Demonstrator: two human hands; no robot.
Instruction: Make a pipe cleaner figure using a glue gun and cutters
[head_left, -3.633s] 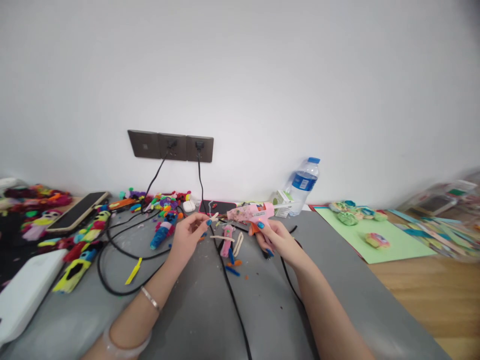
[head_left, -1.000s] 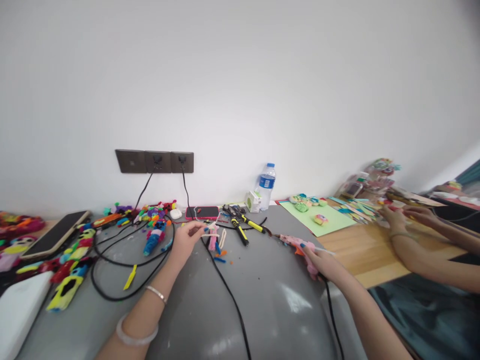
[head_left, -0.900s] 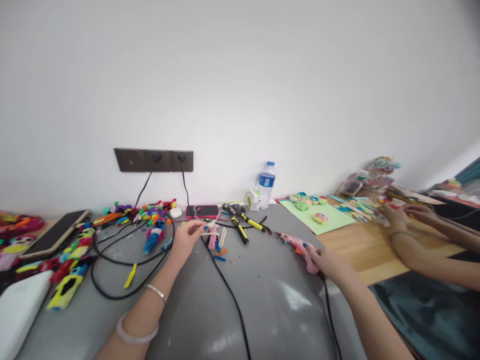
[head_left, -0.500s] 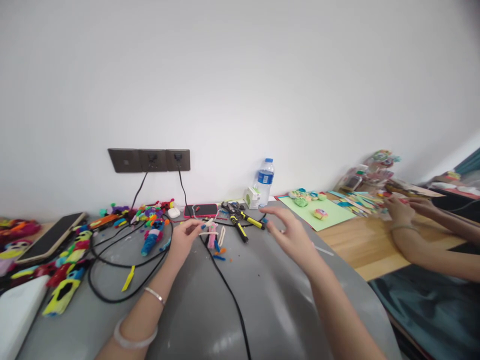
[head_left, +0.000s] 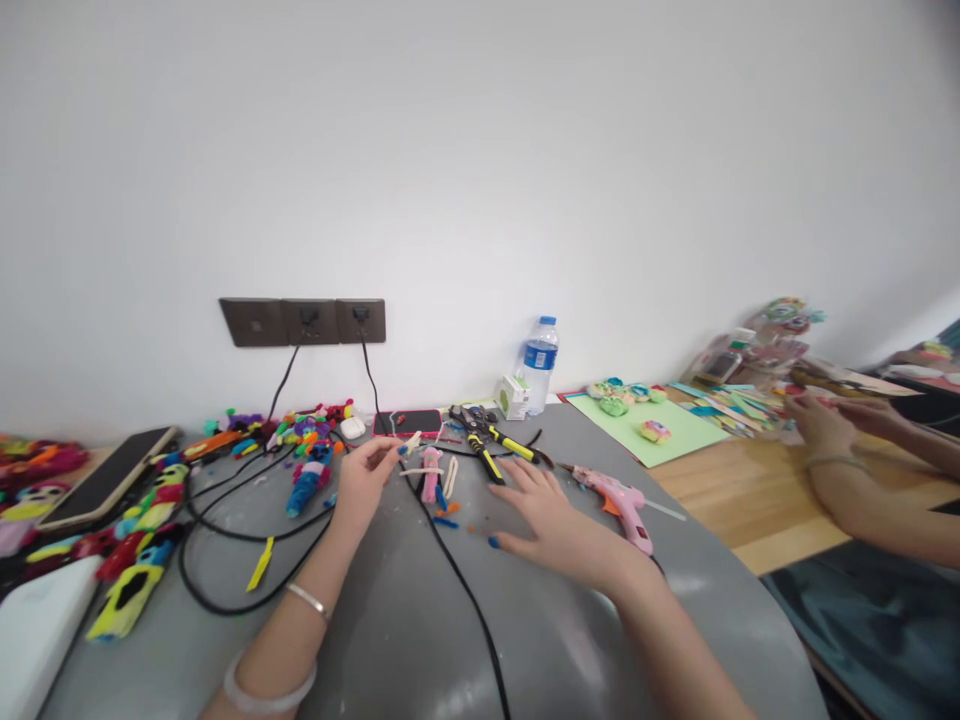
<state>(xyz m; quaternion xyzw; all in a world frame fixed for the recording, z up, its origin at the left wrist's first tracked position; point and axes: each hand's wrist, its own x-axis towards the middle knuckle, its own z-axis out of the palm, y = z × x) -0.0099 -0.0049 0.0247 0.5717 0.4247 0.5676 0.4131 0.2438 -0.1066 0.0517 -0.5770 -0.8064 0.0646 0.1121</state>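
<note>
My left hand (head_left: 365,482) is closed in a pinch on a short cream pipe cleaner piece (head_left: 412,443), which sticks out past its fingertips. Just right of those fingertips, on the grey table (head_left: 405,620), is a small pink fuzzy figure (head_left: 430,474) with a cream strip across it. A bent cream pipe cleaner (head_left: 451,477) lies beside the figure, with blue and orange scraps (head_left: 446,515) below. My right hand (head_left: 551,525) is open and empty, fingers spread low over the table. It is between yellow-black pliers (head_left: 484,455) and a pink glue gun (head_left: 619,500).
Black cables (head_left: 465,590) cross the table. Colourful fuzzy figures (head_left: 139,575), a phone (head_left: 109,478) and a white device (head_left: 45,610) are at left. A water bottle (head_left: 538,368) and small box (head_left: 514,397) stand by the wall. Another person's hands (head_left: 825,425) work at right.
My right hand has moved left and down, its fingers spreading, and the pink glue gun it covered now shows. My left hand keeps its pinch. The whole view has shifted slightly.
</note>
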